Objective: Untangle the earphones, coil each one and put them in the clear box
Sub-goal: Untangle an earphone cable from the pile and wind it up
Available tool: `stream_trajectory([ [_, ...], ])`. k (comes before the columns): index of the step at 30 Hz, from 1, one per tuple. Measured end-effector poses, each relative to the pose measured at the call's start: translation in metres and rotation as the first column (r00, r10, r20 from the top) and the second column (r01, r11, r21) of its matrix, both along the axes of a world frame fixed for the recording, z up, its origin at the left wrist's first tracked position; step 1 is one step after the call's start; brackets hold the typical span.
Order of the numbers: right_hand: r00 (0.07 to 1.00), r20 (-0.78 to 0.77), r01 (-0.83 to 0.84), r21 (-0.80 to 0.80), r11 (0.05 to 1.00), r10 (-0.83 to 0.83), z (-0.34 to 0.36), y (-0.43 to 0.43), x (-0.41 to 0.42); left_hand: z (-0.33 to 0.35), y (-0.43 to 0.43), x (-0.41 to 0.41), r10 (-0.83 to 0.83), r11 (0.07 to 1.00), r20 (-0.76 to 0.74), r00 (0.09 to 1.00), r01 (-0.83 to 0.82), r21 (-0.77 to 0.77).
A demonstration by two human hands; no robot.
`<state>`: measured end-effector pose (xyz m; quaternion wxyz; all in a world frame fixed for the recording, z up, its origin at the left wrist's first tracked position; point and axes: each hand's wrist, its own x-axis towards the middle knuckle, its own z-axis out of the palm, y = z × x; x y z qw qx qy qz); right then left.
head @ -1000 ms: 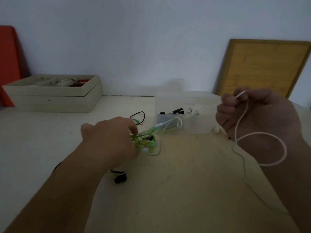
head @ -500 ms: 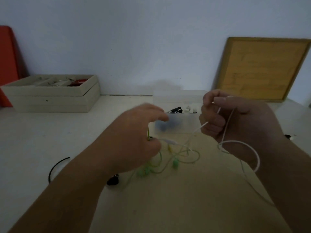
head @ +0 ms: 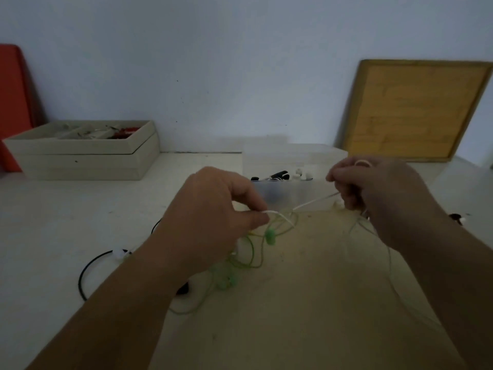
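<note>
My left hand (head: pixel 213 217) pinches a white earphone cable (head: pixel 314 202) between thumb and forefinger, lifted above the table. My right hand (head: pixel 373 193) is closed on the same white cable, which is stretched between the two hands and also loops over its fingers. A green earphone tangle (head: pixel 269 236) hangs below my left hand, and its loops trail down onto the table. The clear box (head: pixel 293 180) stands just behind both hands and holds black and white earphones. A black cable (head: pixel 88 268) curves on the table at the left.
A beige divided tray box (head: pixel 80 156) sits at the back left, with a red board (head: pixel 13 102) behind it. A wooden board (head: pixel 416 110) leans on the wall at the back right. A small black and white earbud (head: pixel 457 218) lies at the right.
My left hand rose from the table with the tangle. My right hand came in towards it, and the white cable is now taut between them.
</note>
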<state>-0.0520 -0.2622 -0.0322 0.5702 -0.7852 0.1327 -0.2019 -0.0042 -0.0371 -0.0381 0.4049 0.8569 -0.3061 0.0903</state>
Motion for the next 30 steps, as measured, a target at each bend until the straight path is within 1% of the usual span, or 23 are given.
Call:
stream_trajectory([
  [1,0.999,-0.046,-0.023,-0.162,0.987,0.016,0.001,-0.001,-0.002,0.001,0.001,0.0,0.021,0.999,0.007,1.0,-0.02,-0.029],
  [2,0.993,-0.102,-0.081,-0.275,0.958,0.054,0.002,-0.002,-0.005,0.002,0.002,0.001,0.038,0.998,0.01,0.999,-0.037,-0.054],
  [4,0.968,-0.211,-0.213,-0.392,0.895,0.138,0.004,-0.002,-0.007,0.003,0.002,0.001,0.056,0.994,-0.014,0.998,-0.057,-0.097],
  [6,0.942,-0.294,-0.289,-0.457,0.841,0.163,0.004,-0.001,-0.007,0.004,0.002,0.001,0.048,0.986,-0.092,0.995,-0.062,-0.158],
  [8,0.922,-0.356,-0.325,-0.498,0.804,0.151,0.002,0.0,-0.006,0.005,0.001,0.0,0.017,0.973,-0.18,0.984,-0.058,-0.223],
  [10,0.894,-0.421,-0.371,-0.51,0.776,0.151,0.0,0.0,-0.005,0.005,0.0,-0.001,-0.013,0.958,-0.231,0.973,-0.054,-0.282],
  [13,0.815,-0.544,-0.505,-0.493,0.709,0.202,0.003,-0.001,-0.007,0.005,0.001,0.0,0.024,0.944,-0.207,0.978,-0.09,-0.317],
  [15,0.743,-0.609,-0.618,-0.462,0.636,0.279,0.008,-0.003,-0.01,0.005,0.002,0.0,0.066,0.951,-0.177,0.982,-0.115,-0.285],
  [16,0.709,-0.624,-0.661,-0.425,0.619,0.329,0.011,-0.003,-0.012,0.005,0.002,0.0,0.073,0.957,-0.173,0.982,-0.118,-0.265],
  [17,0.686,-0.623,-0.683,-0.373,0.628,0.376,0.015,-0.004,-0.013,0.005,0.003,0.0,0.072,0.962,-0.17,0.983,-0.113,-0.247],
  [18,0.684,-0.608,-0.681,-0.332,0.653,0.404,0.018,-0.006,-0.015,0.005,0.003,-0.001,0.064,0.968,-0.163,0.985,-0.102,-0.232],
  [19,0.703,-0.584,-0.661,-0.325,0.676,0.406,0.019,-0.007,-0.016,0.004,0.002,-0.001,0.056,0.971,-0.156,0.986,-0.09,-0.221],
  [20,0.744,-0.55,-0.625,-0.373,0.686,0.379,0.021,-0.008,-0.016,0.004,0.002,-0.001,0.048,0.972,-0.152,0.987,-0.081,-0.219],
  [21,0.797,-0.508,-0.575,-0.473,0.668,0.327,0.021,-0.008,-0.016,0.004,0.002,-0.001,0.043,0.972,-0.151,0.988,-0.076,-0.221],
  [22,0.842,-0.461,-0.523,-0.574,0.63,0.279,0.019,-0.007,-0.016,0.003,0.001,0.0,0.04,0.972,-0.151,0.988,-0.074,-0.224],
  [23,0.868,-0.419,-0.491,-0.638,0.593,0.267,0.017,-0.002,-0.015,0.003,0.001,0.0,0.04,0.971,-0.15,0.988,-0.073,-0.226],
  [26,0.857,-0.38,-0.515,-0.632,0.579,0.347,-0.001,0.019,-0.009,0.002,0.0,0.0,0.035,0.969,-0.168,0.985,-0.074,-0.234],
  [28,0.888,-0.329,-0.458,-0.683,0.569,0.32,-0.011,0.03,-0.005,0.003,0.0,0.0,0.025,0.964,-0.19,0.981,-0.074,-0.256],
  [29,0.903,-0.307,-0.429,-0.682,0.592,0.301,-0.012,0.03,-0.003,0.004,0.0,0.0,0.029,0.96,-0.203,0.979,-0.084,-0.267],
  [30,0.906,-0.304,-0.423,-0.647,0.634,0.294,-0.011,0.029,-0.003,0.004,0.001,0.001,0.045,0.957,-0.217,0.975,-0.105,-0.272],
])
